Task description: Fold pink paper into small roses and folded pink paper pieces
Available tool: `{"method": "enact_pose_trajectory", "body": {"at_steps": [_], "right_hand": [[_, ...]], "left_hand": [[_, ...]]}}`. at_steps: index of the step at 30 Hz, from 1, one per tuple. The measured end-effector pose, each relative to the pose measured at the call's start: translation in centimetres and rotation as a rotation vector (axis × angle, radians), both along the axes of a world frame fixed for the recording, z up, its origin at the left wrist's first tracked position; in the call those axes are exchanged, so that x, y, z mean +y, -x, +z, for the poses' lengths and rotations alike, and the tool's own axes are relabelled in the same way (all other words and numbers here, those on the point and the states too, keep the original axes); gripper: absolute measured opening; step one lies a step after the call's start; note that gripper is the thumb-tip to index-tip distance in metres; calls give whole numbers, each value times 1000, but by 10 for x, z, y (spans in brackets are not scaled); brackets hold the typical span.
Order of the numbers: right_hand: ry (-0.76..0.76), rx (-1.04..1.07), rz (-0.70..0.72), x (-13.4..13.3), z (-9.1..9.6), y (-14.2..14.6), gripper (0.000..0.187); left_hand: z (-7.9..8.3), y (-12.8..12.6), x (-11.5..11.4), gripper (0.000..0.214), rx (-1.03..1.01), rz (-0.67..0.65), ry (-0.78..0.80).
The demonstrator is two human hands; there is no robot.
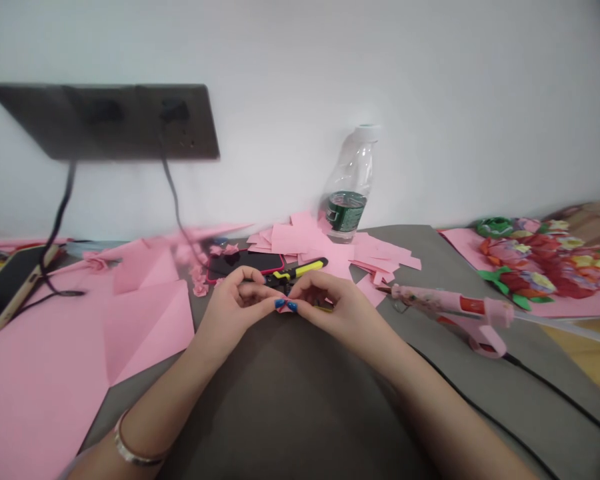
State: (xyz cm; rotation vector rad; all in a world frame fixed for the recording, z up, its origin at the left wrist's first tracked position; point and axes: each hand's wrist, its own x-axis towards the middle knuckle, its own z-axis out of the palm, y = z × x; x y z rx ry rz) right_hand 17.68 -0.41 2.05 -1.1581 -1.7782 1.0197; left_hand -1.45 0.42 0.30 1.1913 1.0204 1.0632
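Above the grey desk (430, 353), the left hand (235, 303) and right hand (343, 310) pinch a small piece of pink paper (283, 309) between blue-nailed fingertips (286, 305). Fingers hide most of it, so its shape is unclear. A yellow-handled tool (297, 272) lies partly hidden behind them.

Bright blue polish marks the fingernails (286, 305) over a scrap of pink paper (283, 310). Pink sheets (140, 320) spread along the left side of the grey tabletop (530, 373); a pink glue gun (450, 307) has a red band; the bottle (347, 213) wears a dark green label; the paper flowers (535, 263) near the right edge mix red, yellow and green.
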Motion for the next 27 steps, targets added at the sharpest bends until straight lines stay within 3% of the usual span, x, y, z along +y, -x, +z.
{"method": "enact_pose_trajectory", "body": {"at_steps": [5,12,19,27], "right_hand": [[64,127,-28,-1,-5,6,7],[60,186,-138,-3,-12,14,8],[59,226,-144,-4,-13,17,9],[67,240,-141,-3,-15,17,11]], "left_hand": [[3,-4,-2,28,40,106,-136],[2,-5,-10,8,344,188,-392],[3,-7,-11,3,331,249,-339],[-4,-8,-9,6,247,187,-300]]}}
